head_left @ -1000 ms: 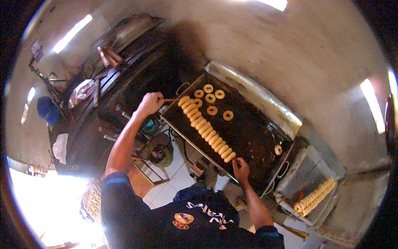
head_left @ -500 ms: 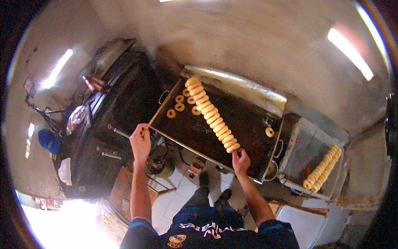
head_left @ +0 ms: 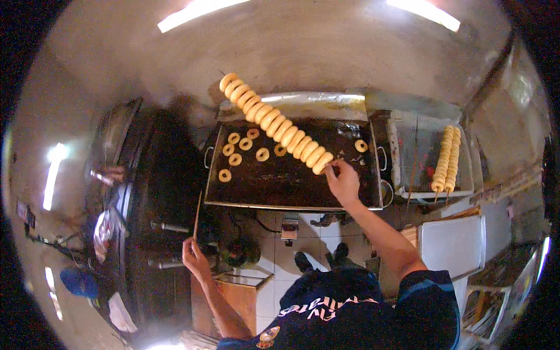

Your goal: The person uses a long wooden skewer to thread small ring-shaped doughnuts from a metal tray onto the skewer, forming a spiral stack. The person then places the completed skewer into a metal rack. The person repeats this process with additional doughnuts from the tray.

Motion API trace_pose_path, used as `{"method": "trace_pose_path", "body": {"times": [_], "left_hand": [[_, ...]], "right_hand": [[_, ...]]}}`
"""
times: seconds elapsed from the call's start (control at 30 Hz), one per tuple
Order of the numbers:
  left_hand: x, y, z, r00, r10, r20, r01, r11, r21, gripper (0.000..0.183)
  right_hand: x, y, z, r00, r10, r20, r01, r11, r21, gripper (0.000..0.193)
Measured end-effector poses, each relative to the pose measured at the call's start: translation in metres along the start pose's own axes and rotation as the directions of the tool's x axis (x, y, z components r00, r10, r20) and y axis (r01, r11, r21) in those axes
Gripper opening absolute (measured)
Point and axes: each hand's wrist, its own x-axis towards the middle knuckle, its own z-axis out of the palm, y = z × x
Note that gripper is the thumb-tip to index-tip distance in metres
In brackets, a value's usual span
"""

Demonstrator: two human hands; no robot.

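My right hand [head_left: 344, 183] is closed on the near end of a long skewer of pale dough rings [head_left: 275, 121], which slants up to the far left above a wide metal frying pan [head_left: 280, 206]. The rings sit packed along it, and its bare tip shows at the far end. Loose dough rings [head_left: 262, 154] lie in the dark pan, mostly on its left side, with a single ring [head_left: 361, 146] at the right. My left hand [head_left: 197, 261] grips a thin stick [head_left: 198, 214] pointing upward, just off the pan's near left corner.
Right of the pan, a pale tray [head_left: 398, 166] holds two more full skewers [head_left: 447, 158] and a bare stick. A dark oven-like unit [head_left: 154, 192] with handles stands at the left. Below are a gas cylinder [head_left: 242, 252], a wooden stool [head_left: 236, 300] and a white-topped surface [head_left: 452, 245].
The view has turned and shifted. My right hand has lifted the skewer and swung its far end up and left. My left hand has drawn back from the pan's edge, and more loose rings show.
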Motion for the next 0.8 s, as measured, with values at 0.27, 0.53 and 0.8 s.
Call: {"method": "trace_pose_path", "body": {"times": [0.27,0.53,0.8], "left_hand": [[-0.050,0.006,0.074,0.963,-0.051,0.265,0.095,0.983,-0.156,0.020],[-0.079,0.097,0.199,0.806,0.289,0.517,-0.115,0.933,-0.342,0.019],[-0.102,0.184,0.265,0.677,0.315,0.665,-0.189,0.948,-0.257,0.021]], "right_hand": [[-0.148,0.058,0.147,0.867,0.494,-0.071,-0.373,0.736,0.566,0.017],[-0.108,0.149,-0.009,0.747,0.495,-0.444,-0.451,0.868,0.209,0.031],[-0.039,0.291,-0.189,0.490,0.533,-0.689,-0.778,0.625,-0.070,0.027]]}}
